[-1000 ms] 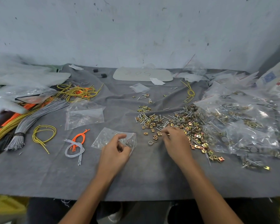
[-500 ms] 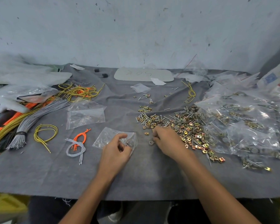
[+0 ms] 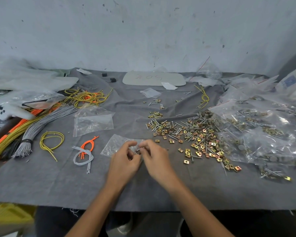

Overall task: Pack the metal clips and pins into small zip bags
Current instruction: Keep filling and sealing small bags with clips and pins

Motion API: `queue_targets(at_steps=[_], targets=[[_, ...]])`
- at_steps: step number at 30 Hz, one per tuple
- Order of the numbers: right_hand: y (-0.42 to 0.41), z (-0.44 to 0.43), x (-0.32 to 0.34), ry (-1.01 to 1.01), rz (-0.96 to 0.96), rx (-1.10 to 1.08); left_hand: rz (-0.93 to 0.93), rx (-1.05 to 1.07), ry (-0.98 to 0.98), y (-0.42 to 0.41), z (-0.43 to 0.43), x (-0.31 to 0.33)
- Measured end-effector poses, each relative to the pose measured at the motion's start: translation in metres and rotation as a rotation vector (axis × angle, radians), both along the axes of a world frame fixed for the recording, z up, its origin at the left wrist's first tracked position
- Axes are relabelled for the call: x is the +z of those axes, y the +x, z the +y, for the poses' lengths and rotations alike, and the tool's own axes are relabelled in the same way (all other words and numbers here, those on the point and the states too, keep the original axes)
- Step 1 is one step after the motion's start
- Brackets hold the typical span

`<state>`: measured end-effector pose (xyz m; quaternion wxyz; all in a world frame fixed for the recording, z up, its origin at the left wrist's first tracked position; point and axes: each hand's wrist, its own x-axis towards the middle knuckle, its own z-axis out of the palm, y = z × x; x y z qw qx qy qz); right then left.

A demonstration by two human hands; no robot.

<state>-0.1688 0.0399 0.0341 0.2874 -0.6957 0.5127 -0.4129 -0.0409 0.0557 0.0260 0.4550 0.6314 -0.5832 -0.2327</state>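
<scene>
Near the middle of the table's front edge, both hands met at the mouth of a small clear plastic zip bag [image 3: 115,145] lying on the grey cloth [image 3: 58,182]. The left hand [image 3: 124,162] had its fingers curled, pinching the bag's lip, where a few silver pins seemed to show. The right hand [image 3: 155,159] was pinched at the same opening; whether it gripped hardware or plastic I could not tell.

It looked like the filling step, with parts going into the held bag. The next move would likely be another reach to the right, to the loose heap of brass-coloured metal clips and silver pins [image 3: 195,134] just beside the hands. That calls for picking small pieces without scattering them, then sealing the strip.

A mound of filled clear bags [image 3: 266,134] sat towards the right edge. An empty clear zip bag [image 3: 94,123] lay beyond the left hand. Looped orange and grey cords [image 3: 85,152], a yellow wire loop [image 3: 51,141] and a bound grey wire bundle [image 3: 41,124] lay towards the left edge. Only a few stray clips lay between hands and heap.
</scene>
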Motion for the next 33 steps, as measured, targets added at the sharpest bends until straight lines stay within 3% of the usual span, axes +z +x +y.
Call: queue_targets(at_steps=[9, 20, 26, 33], targets=[[0.004, 0.01, -0.016, -0.063, -0.126, -0.079, 0.066, 0.002, 0.02, -0.002, 0.002, 0.003], [0.005, 0.002, -0.018, -0.096, -0.017, -0.065, 0.053, 0.013, 0.006, -0.001, 0.0, -0.001], [-0.023, -0.031, -0.007, -0.132, 0.349, -0.231, 0.031, 0.014, -0.005, 0.0, 0.0, -0.001], [-0.043, -0.061, -0.003, -0.02, 0.655, -0.231, 0.035, 0.028, -0.001, -0.001, -0.001, -0.001]])
